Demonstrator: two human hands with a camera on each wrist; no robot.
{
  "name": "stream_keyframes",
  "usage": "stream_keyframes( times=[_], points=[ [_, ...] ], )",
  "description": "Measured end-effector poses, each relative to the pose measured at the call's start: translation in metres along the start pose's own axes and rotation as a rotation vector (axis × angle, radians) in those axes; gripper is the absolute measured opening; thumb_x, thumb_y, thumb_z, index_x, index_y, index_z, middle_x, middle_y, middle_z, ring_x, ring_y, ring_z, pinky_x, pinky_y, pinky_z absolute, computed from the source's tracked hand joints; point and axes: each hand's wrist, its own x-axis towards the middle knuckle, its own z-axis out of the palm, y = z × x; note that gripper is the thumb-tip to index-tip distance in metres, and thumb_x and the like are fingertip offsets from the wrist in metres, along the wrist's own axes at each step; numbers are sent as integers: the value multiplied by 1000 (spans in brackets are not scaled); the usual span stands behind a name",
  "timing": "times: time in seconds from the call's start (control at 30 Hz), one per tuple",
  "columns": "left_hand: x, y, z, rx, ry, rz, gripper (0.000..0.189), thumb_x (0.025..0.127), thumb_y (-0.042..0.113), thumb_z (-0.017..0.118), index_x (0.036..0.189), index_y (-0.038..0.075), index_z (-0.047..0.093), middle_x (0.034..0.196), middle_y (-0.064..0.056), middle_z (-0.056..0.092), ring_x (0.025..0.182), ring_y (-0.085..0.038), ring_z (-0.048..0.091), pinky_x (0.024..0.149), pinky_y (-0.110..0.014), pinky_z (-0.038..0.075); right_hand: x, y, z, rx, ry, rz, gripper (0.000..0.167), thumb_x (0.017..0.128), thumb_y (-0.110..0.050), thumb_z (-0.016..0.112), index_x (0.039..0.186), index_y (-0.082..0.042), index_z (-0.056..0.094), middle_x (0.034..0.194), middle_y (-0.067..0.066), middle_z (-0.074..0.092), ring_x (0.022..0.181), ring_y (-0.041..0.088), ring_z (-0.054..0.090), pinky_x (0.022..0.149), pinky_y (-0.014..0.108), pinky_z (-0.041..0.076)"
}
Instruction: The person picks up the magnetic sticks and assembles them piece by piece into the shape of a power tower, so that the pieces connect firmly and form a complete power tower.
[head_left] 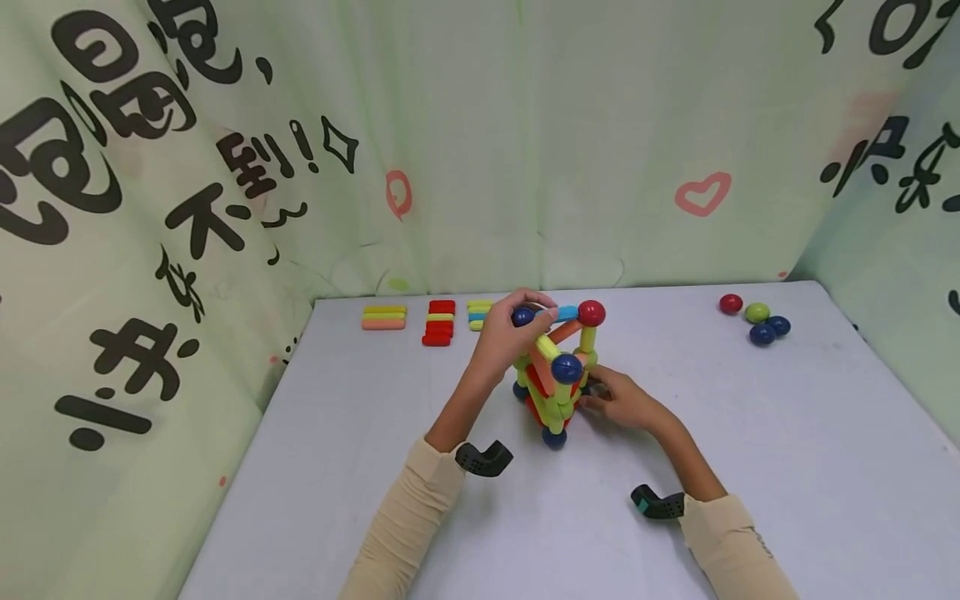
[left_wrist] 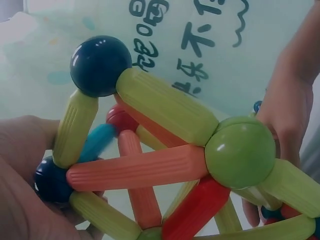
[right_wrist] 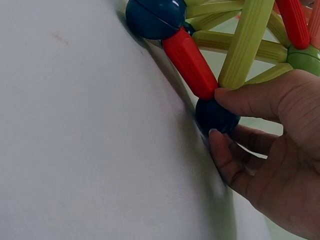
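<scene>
A tower of magnetic sticks and balls stands on the table, built from yellow-green, red, orange and blue sticks. At its top left my left hand grips a dark blue ball, with the fingers over the back. A red ball and another dark blue ball form the other top corners. Down at the base, my right hand pinches a dark blue ball between thumb and fingers, where a red stick joins it. A green ball sits midway up the tower.
Along the back left lie small stacks of sticks: a yellow and orange stack, a mostly red stack and a yellow-green and blue stack. Loose balls, including a red ball, lie back right. A printed curtain hangs behind the table.
</scene>
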Motion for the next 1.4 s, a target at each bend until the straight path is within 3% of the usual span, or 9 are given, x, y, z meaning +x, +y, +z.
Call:
stream_keyframes(
  times=[0.17, 0.3, 0.43, 0.53, 0.63, 0.83, 1.0, 1.3, 1.4],
  points=[
    [2, -1, -1, 40, -8, -22, 27, 95, 42, 61, 112, 22, 66, 116, 0, 64, 113, -19, 56, 91, -34, 54, 0, 3, 1, 43, -30, -14, 43, 93, -10, 65, 131, 2, 50, 125, 22, 61, 117, 41, 58, 98, 56, 48],
    [5, -7, -6, -59, 5, 40, 46, 99, 54, 45, 120, 17, 63, 118, -4, 66, 116, -18, 58, 101, -34, 49, 0, 4, 2, 71, -44, 5, 53, 89, -15, 71, 134, 0, 49, 126, 19, 62, 115, 37, 59, 97, 53, 49],
    [15, -19, -17, -102, 74, 77, 56, 103, 54, 32, 120, 10, 62, 118, -11, 67, 113, -22, 62, 98, -38, 50, 1, 3, 3, 83, -33, 26, 64, 83, -24, 79, 134, -2, 48, 125, 16, 63, 113, 31, 58, 97, 52, 50],
    [27, -39, -27, 62, 167, 22, 43, 104, 42, 39, 116, 9, 64, 114, -10, 67, 107, -23, 62, 90, -36, 54, 1, 1, 3, 84, -29, 19, 67, 80, -29, 81, 133, -3, 48, 124, 14, 65, 113, 30, 58, 99, 53, 47],
    [39, -67, -35, 331, 219, -86, 28, 102, 28, 51, 116, 8, 65, 115, -13, 63, 108, -26, 60, 90, -37, 54, 0, 0, 4, 79, -24, 3, 66, 79, -29, 82, 131, -5, 50, 122, 13, 66, 112, 29, 60, 100, 55, 46],
    [46, -111, -43, 741, 208, -228, 33, 96, 18, 62, 129, 14, 61, 126, -15, 49, 118, -29, 45, 90, -38, 52, -1, -2, 8, 78, -18, -12, 62, 79, -31, 82, 128, -7, 53, 119, 11, 68, 107, 24, 63, 98, 52, 48],
    [49, -125, -44, 904, 149, -229, 39, 96, 20, 63, 135, 20, 58, 124, -14, 44, 117, -28, 42, 87, -36, 52, -3, -3, 11, 74, -14, -7, 62, 80, -30, 81, 128, -6, 53, 118, 11, 69, 106, 24, 63, 97, 51, 50],
    [48, -119, -36, 1100, 39, -171, 27, 89, 25, 72, 111, 13, 64, 123, -12, 56, 112, -25, 51, 89, -34, 54, -2, -5, 11, 63, -10, 0, 64, 79, -33, 82, 131, -10, 51, 121, 9, 68, 108, 24, 61, 99, 52, 48],
    [44, -116, -34, 1029, 27, -188, 26, 90, 24, 71, 111, 11, 64, 114, -9, 63, 102, -22, 55, 85, -32, 55, -2, -5, 11, 52, 2, 3, 65, 78, -32, 82, 131, -10, 51, 121, 10, 68, 110, 26, 61, 100, 54, 47]
  ],
)
